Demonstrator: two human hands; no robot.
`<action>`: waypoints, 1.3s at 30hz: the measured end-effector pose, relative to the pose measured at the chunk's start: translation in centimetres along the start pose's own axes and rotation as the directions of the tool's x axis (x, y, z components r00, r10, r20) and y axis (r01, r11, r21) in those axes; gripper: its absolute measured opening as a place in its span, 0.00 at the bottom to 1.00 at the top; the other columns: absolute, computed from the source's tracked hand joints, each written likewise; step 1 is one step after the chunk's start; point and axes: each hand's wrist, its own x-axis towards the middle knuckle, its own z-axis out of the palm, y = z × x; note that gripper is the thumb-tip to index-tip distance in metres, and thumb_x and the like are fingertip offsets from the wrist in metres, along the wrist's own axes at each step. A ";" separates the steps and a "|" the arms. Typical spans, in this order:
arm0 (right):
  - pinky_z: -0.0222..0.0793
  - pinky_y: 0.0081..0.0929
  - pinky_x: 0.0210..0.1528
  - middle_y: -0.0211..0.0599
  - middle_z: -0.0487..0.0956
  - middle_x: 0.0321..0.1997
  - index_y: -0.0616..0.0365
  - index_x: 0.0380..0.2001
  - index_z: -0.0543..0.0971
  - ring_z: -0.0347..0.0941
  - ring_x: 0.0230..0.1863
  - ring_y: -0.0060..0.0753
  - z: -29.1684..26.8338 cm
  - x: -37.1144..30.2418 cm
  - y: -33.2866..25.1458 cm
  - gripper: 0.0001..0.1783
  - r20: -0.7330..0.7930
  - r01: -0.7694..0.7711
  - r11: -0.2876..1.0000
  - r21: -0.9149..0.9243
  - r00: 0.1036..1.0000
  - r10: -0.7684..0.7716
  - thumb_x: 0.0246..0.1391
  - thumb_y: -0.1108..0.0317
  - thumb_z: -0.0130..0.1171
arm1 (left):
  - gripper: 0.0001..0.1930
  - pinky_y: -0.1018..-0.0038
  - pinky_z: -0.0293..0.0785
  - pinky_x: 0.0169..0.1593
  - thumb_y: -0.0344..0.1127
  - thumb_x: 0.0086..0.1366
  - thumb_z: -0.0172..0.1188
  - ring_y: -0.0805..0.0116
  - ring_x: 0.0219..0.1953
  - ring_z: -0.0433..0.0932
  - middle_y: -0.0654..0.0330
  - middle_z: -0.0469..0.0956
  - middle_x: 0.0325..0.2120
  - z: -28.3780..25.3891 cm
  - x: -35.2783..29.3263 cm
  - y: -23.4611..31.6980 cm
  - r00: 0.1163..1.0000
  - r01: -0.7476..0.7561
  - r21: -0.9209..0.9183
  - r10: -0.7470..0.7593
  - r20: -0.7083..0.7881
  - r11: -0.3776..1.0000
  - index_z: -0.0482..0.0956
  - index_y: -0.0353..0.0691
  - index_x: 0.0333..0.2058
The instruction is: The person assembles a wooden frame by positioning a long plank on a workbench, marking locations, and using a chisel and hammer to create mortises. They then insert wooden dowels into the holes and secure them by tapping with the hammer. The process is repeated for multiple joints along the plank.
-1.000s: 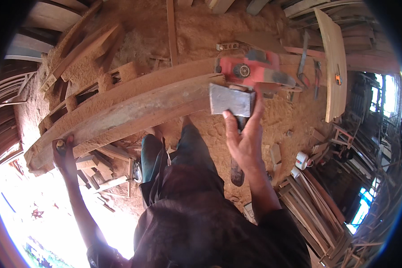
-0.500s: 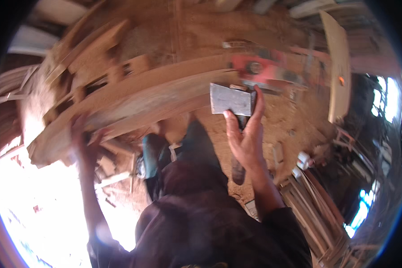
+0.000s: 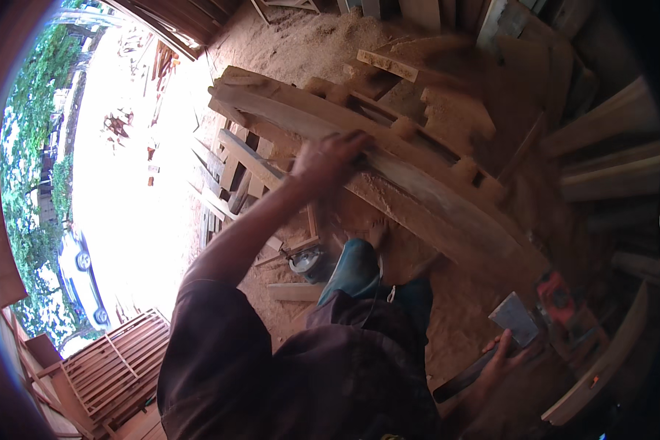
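My left hand (image 3: 334,155) lies across a long, thick wooden beam (image 3: 433,192), its fingers bent over the beam's upper side. The beam slants from the upper left down to the lower right. In my right hand (image 3: 497,361), at the lower right, is a hatchet (image 3: 517,319), gripped close under its flat grey metal head. Its dark handle (image 3: 462,378) points down and left. The hatchet is apart from the beam.
Beside the beam's right end sits a red power tool (image 3: 557,295), blurred. Notched timber (image 3: 458,114) lies behind the beam. Loose offcuts (image 3: 249,158) lie left of it, and a curved plank (image 3: 601,359) stands at the right. A slatted wooden frame (image 3: 114,367) is at the lower left.
My view has swung left, bringing the bright outdoors into sight. My left hand has come onto the middle of the beam from near its left end. The hatchet is now lower and farther right.
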 end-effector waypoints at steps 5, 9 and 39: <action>0.72 0.26 0.30 0.33 0.76 0.38 0.53 0.83 0.51 0.71 0.30 0.23 4.0 -0.9 -2.7 0.45 0.017 -0.168 0.984 0.061 0.986 0.167 0.71 0.71 0.63 | 0.26 0.54 0.84 0.52 0.42 0.66 0.73 0.49 0.51 0.88 0.56 0.86 0.56 -0.7 -0.3 -7.9 0.986 0.133 -0.168 -0.114 0.122 0.977 0.81 0.55 0.62; 0.74 0.26 0.29 0.35 0.77 0.38 0.53 0.84 0.44 0.72 0.28 0.22 7.2 0.3 -4.6 0.49 0.047 0.022 0.969 0.245 0.998 -0.035 0.71 0.73 0.62 | 0.32 0.60 0.84 0.55 0.35 0.64 0.76 0.56 0.57 0.86 0.58 0.81 0.65 -1.1 -0.4 -6.4 0.998 0.064 -0.095 -0.065 -0.001 0.993 0.79 0.53 0.67; 0.80 0.44 0.58 0.57 0.76 0.67 0.62 0.83 0.41 0.80 0.60 0.49 16.2 0.0 -6.6 0.49 0.232 0.255 0.966 -0.049 0.943 -0.237 0.72 0.71 0.61 | 0.18 0.65 0.77 0.34 0.38 0.66 0.78 0.62 0.26 0.80 0.53 0.81 0.25 6.9 -17.9 0.4 0.893 0.451 -0.455 -0.392 0.222 0.768 0.85 0.45 0.51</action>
